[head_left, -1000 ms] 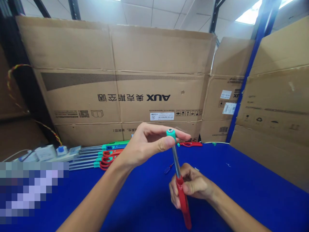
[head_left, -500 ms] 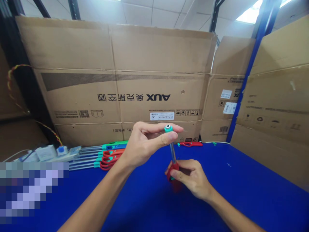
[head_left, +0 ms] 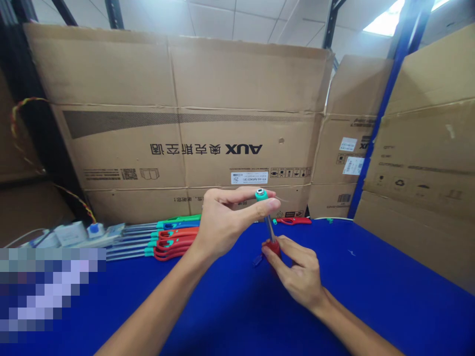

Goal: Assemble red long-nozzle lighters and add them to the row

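Note:
Between my hands is a long-neck lighter [head_left: 269, 228], nearly upright, with a metal tube and a red handle. My left hand [head_left: 226, 222] pinches the teal collar at the top of its tube between thumb and fingers. Lower down, my right hand [head_left: 297, 269] grips the red handle, most of which is hidden by the fingers. A thin wire-like strand shows beside the left fingertips. Just left of the handle a small translucent bluish piece [head_left: 257, 260] is visible; whether it is attached to the lighter I cannot tell.
Several long-neck lighters [head_left: 170, 242] lie stacked at the back left of the blue table [head_left: 230, 316]. Beside them is a power strip [head_left: 102, 240] with plugs. A red lighter handle [head_left: 297, 221] lies along the back, against the cardboard wall [head_left: 237, 84].
The red handle has moved slightly up and right with my right hand, which now covers more of it. My left hand stays on the collar, shifted a little to the right.

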A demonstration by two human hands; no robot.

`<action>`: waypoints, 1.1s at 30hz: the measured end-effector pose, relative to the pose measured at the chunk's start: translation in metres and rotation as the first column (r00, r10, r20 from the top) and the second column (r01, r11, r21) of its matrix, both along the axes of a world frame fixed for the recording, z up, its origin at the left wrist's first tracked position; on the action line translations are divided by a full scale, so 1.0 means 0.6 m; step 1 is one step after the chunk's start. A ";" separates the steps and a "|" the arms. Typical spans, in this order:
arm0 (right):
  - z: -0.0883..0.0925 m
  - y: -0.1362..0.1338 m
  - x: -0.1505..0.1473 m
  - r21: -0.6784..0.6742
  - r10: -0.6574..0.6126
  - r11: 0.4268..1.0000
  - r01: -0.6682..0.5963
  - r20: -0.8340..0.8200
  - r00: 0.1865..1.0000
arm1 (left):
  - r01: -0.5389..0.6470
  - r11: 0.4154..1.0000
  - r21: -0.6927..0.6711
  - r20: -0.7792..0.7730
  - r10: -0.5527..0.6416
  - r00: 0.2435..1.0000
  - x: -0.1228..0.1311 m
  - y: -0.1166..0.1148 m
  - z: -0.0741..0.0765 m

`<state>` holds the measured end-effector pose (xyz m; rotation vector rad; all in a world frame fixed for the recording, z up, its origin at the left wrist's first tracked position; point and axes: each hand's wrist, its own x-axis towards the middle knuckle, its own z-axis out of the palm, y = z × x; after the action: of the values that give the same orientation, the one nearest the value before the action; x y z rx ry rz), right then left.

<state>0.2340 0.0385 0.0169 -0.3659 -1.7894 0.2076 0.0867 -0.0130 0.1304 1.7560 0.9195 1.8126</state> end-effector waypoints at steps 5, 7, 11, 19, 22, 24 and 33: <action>-0.003 0.002 0.000 0.020 -0.028 0.999 0.028 -0.012 1.000 | -0.019 1.000 0.007 0.106 0.018 0.994 0.009 0.005 -0.010; -0.002 0.003 0.000 0.023 -0.026 0.999 0.026 -0.007 1.000 | -0.014 1.000 -0.001 0.134 0.014 0.991 0.009 0.007 -0.010; 0.002 0.004 0.003 -0.008 -0.016 1.000 0.016 -0.006 1.000 | 0.187 0.982 -0.036 0.106 -0.182 0.978 -0.004 0.010 -0.003; 0.004 0.003 0.008 -0.112 0.084 0.990 -0.080 0.030 0.996 | 0.397 0.916 -0.061 -0.091 -0.401 0.911 -0.034 0.017 -0.002; 0.002 0.002 0.008 -0.114 0.101 0.989 -0.095 0.046 0.994 | 0.377 0.923 -0.084 -0.134 -0.385 0.913 -0.034 0.015 -0.001; 0.001 0.002 0.008 -0.098 0.090 0.991 -0.086 0.034 0.995 | 0.333 0.938 -0.094 -0.160 -0.344 0.925 -0.033 0.011 0.002; 0.003 0.000 0.004 -0.031 0.028 0.999 -0.027 0.022 0.999 | 0.194 0.980 -0.052 0.053 -0.191 0.980 -0.020 0.013 -0.002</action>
<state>0.2362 0.0387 0.0185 -0.3668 -1.8154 0.2511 0.0746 -0.0050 0.1292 1.6967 0.7468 1.6805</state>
